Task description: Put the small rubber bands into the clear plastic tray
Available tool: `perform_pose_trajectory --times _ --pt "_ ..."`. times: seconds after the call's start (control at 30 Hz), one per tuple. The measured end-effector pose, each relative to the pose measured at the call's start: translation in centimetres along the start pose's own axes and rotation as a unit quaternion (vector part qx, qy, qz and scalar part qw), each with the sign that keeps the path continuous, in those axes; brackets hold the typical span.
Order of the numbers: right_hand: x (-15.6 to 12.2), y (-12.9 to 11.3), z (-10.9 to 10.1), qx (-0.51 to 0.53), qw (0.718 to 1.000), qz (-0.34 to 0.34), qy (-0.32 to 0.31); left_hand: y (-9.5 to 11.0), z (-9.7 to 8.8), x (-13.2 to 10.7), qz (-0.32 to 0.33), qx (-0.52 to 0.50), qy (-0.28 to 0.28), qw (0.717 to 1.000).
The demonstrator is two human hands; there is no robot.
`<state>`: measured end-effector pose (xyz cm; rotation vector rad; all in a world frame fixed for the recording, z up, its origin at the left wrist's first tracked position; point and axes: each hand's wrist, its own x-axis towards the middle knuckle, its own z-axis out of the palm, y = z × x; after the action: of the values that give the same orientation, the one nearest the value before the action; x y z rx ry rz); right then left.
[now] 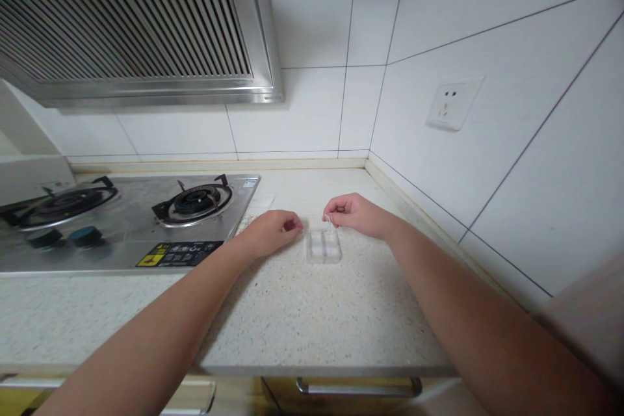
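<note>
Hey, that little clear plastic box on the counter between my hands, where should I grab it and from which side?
Take the clear box by its two outer side walls, coming straight down from above. It lies flat and low on the countertop, so there is probably no room to get under it. The left hand and right hand already sit on either side; the right is nearer.

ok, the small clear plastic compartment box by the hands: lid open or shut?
Cannot tell: the small clear plastic compartment box lies flat on the speckled countertop; its transparency hides any lid.
</note>
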<state>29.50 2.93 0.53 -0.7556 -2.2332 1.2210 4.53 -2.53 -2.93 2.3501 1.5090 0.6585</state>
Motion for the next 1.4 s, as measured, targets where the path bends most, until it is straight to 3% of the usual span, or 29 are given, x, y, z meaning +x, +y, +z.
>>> perform_pose_trajectory --times 0.9,1.4 --pt "0.5 1.3 0.2 -0.036 0.999 -0.003 -0.001 0.4 -0.4 -0.2 0.000 0.020 -0.013 1.000" --pt "0.4 1.2 0.2 -0.123 0.992 0.006 0.001 0.5 -0.4 -0.2 -0.003 0.023 -0.017 1.000"
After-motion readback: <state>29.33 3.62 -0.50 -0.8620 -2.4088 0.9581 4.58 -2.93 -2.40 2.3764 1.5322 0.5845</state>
